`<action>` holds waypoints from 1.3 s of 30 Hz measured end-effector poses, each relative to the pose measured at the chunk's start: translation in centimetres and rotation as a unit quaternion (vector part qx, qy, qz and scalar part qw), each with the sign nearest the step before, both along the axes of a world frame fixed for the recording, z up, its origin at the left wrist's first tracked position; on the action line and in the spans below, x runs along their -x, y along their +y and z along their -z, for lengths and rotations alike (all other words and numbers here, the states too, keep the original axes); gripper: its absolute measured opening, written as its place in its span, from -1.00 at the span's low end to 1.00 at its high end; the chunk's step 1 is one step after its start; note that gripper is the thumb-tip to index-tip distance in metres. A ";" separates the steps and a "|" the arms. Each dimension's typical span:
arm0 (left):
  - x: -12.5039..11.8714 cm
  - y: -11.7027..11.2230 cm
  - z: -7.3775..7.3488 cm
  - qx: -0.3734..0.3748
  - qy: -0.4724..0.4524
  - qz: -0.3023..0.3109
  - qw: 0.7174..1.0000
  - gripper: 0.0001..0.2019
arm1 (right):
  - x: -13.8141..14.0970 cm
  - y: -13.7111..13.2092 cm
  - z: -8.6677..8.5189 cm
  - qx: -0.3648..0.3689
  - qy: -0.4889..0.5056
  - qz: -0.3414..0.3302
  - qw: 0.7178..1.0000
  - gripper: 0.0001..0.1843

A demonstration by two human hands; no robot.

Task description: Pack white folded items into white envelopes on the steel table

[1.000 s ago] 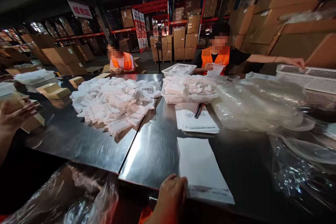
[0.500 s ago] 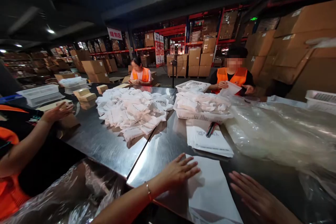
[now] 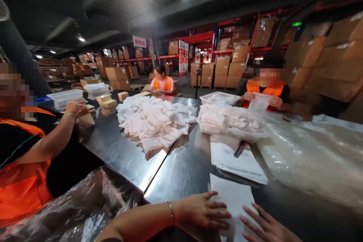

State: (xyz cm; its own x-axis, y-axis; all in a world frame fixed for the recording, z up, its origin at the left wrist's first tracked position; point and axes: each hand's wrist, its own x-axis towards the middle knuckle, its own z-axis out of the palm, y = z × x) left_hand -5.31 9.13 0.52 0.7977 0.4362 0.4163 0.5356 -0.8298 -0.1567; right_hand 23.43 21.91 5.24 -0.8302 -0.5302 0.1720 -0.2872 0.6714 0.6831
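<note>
No grip, two flat hands, one white bag

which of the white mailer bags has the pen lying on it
The stack of white bags farther up the steel table, just before the white basket. A pen lies across its top; the single bag under both hands is bare.

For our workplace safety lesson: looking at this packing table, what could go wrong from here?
1. The flat white paper bag under the left hand and right hand lies by the shiny steel table edge, so it might slide off.
2. The loose heap of white packets could spill.
3. The dark pen on the stack of white sheets may roll away.
</note>
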 end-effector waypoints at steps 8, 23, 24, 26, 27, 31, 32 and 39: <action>-0.1 -1.7 -0.8 0.133 -0.046 0.035 0.989 -0.67 | -0.9 -2.8 0.2 0.129 0.003 0.028 0.991 -0.66; -3.8 -5.0 0.8 0.307 -0.532 -0.350 0.708 -0.38 | -0.9 -6.5 2.8 0.730 0.191 0.366 0.544 -0.29; -4.5 -5.0 1.1 0.310 -0.556 -0.354 0.685 -0.37 | -0.6 -6.9 3.0 0.734 0.222 0.389 0.510 -0.25; -5.4 -5.2 1.6 0.306 -0.589 -0.328 0.672 -0.34 | -0.3 -7.7 3.7 0.730 0.272 0.420 0.466 -0.18; -5.6 -5.4 1.7 0.298 -0.595 -0.305 0.681 -0.32 | -0.2 -7.9 4.2 0.723 0.290 0.430 0.455 -0.15; -4.8 -6.2 1.6 0.179 -0.515 -0.217 0.810 -0.21 | -0.5 -8.5 6.0 0.710 0.323 0.442 0.444 -0.15; -4.5 -6.2 1.4 0.137 -0.467 -0.194 0.852 -0.20 | -0.7 -8.5 6.3 0.715 0.317 0.438 0.444 -0.16; -5.2 -4.8 2.4 0.039 -0.429 -0.188 0.883 -0.54 | -0.7 -8.9 5.7 0.743 0.299 0.432 0.416 -0.25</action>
